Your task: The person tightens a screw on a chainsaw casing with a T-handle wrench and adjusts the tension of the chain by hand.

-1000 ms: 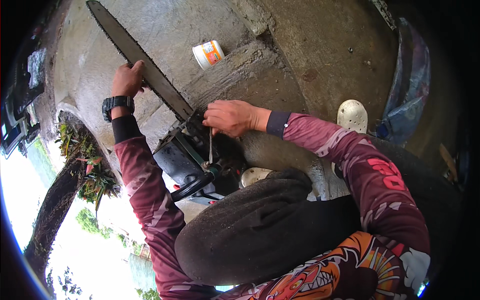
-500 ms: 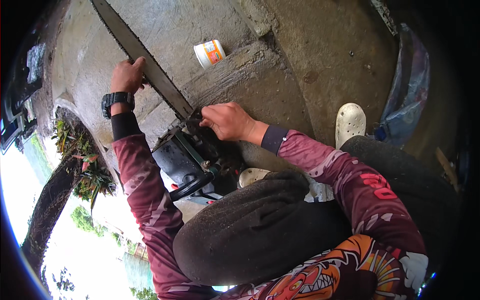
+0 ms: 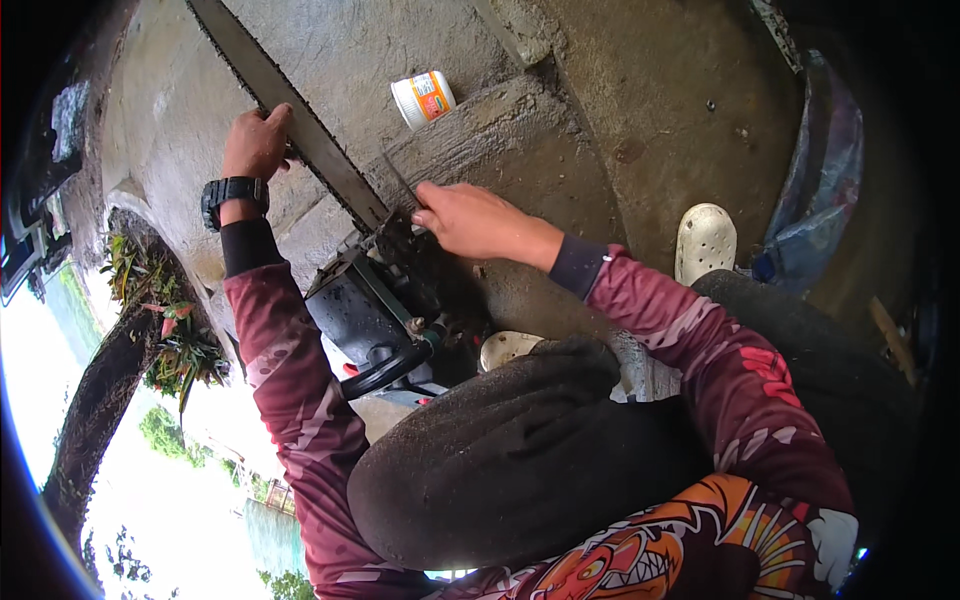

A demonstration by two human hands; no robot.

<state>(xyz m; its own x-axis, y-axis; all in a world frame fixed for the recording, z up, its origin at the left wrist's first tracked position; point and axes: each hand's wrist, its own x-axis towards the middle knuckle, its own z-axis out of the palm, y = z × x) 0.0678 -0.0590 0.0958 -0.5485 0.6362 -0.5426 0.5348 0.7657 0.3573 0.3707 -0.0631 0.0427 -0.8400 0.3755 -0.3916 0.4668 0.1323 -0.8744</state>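
Swung outward since earlier: thin rod [image 3: 401, 178] in our closed right hand [image 3: 472, 221], left hand [image 3: 256, 147] clasped on chainsaw bar [image 3: 322, 153].

Outdoor yard, concrete ground [image 3: 670, 110], tree trunk [image 3: 106, 395]

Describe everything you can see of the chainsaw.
The chainsaw rests on the concrete floor, its long grey, metal-looking guide bar angled toward the upper left and cut off by the picture's edge. A toothed chain lines the bar. The dark body looks grimy, with a curved black handle and small red parts. The left hand grips the bar partway along; the right hand, holding a thin rod, is near its base, contact unclear.
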